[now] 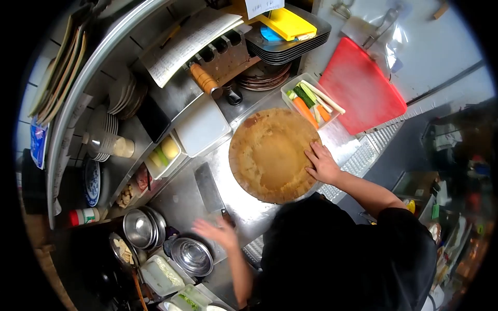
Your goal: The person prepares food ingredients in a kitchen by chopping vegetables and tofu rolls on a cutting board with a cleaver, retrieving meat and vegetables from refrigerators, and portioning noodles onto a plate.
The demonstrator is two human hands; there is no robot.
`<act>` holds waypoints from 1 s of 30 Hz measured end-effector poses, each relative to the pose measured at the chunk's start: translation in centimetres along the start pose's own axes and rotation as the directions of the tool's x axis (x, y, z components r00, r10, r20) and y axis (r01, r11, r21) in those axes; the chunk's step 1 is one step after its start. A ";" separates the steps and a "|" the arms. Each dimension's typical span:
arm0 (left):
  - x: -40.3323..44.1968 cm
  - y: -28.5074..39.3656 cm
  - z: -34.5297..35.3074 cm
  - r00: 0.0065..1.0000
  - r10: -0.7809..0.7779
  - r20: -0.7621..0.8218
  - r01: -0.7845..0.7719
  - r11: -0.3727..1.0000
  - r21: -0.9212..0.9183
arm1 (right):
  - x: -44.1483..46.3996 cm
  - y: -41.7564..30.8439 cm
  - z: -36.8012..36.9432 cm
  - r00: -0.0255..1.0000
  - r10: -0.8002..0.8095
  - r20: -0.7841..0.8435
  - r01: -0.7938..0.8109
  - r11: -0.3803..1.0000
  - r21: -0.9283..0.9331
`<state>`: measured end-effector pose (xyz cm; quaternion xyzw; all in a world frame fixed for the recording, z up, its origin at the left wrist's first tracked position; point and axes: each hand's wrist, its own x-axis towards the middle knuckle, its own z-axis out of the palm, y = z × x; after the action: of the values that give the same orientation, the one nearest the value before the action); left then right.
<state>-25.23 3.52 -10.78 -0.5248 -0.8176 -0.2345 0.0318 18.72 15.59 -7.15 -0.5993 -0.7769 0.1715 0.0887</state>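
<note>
A round, worn wooden chopping board (pixel 275 155) lies on the steel counter, its surface bare and stained. My right hand (pixel 326 165) rests on its right edge, fingers spread flat over the wood. To the lower left, my left hand (pixel 218 233) is in the air, blurred by motion, with its fingers stretched out and nothing seen in them. It is close to the handle of a cleaver (pixel 208 187), whose broad blade lies flat on the counter left of the board. Part of that handle is hidden by the hand.
A tub of cut vegetables (pixel 313 100) stands behind the board, beside a red cutting board (pixel 358 85). At left are a white lid (pixel 202 127) and a tub of peeled vegetables (pixel 165 155). Steel bowls (pixel 192 256) sit at lower left. A wooden-handled tool (pixel 205 80) projects from the rack.
</note>
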 end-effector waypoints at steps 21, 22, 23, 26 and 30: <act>0.5 9.5 1.0 0.988 -0.136 0.073 0.140 0.989 -0.044 | 2.0 3.0 -1.6 0.965 -0.248 -0.079 0.257 0.957 0.133; 3.1 11.2 -0.6 0.997 -0.075 0.011 0.076 0.993 -0.094 | 2.5 2.7 -1.6 0.958 -0.263 -0.111 0.276 0.953 0.127; 5.9 13.0 -2.7 0.997 -0.043 -0.059 0.036 0.992 -0.123 | 3.0 2.4 -1.0 0.951 -0.284 -0.121 0.299 0.946 0.127; 14.2 14.3 -6.8 0.934 0.089 -0.346 -0.149 0.978 -0.149 | 4.2 1.5 -0.3 0.948 -0.296 -0.120 0.310 0.942 0.126; 25.6 10.9 -12.2 0.852 -0.393 -0.347 0.053 0.723 -0.689 | 4.4 2.0 0.8 0.959 -0.244 -0.148 0.265 0.952 0.150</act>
<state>-29.48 23.69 11.51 -0.3230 -0.7078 -0.6281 0.0133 19.05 20.11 -8.89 -0.4941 -0.8232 0.1849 0.2097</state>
